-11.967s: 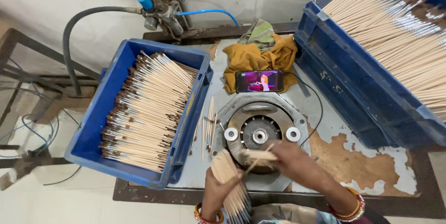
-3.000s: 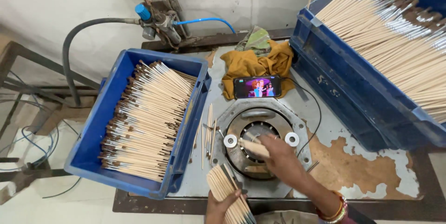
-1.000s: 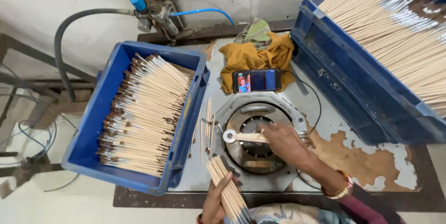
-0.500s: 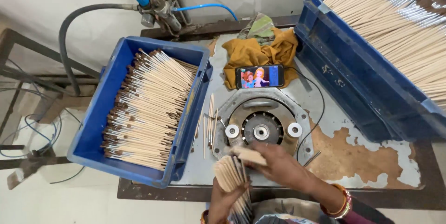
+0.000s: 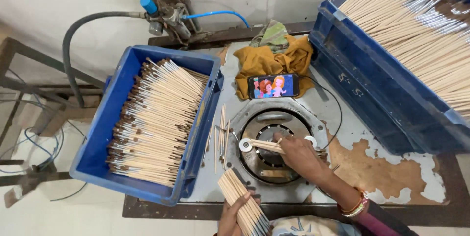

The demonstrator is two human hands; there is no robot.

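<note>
My right hand (image 5: 302,157) rests over the round metal press (image 5: 276,148) at the middle of the table. It holds a few thin wooden sticks (image 5: 264,145) laid flat, their tips against a white roller (image 5: 245,144). My left hand (image 5: 233,215) is at the near edge, gripping a thick bundle of wooden sticks (image 5: 242,201) that fans up toward the press.
A blue crate (image 5: 105,133) of brush-tipped sticks sits at left. A larger tilted blue crate (image 5: 372,89) of sticks stands at right. A phone (image 5: 273,86) with a lit screen leans on a yellow cloth (image 5: 267,60). Loose sticks (image 5: 221,135) lie beside the press.
My right hand has gone from the bundle back onto the press, laying a few sticks across it. The bundle in my left hand stays low at the near edge.
</note>
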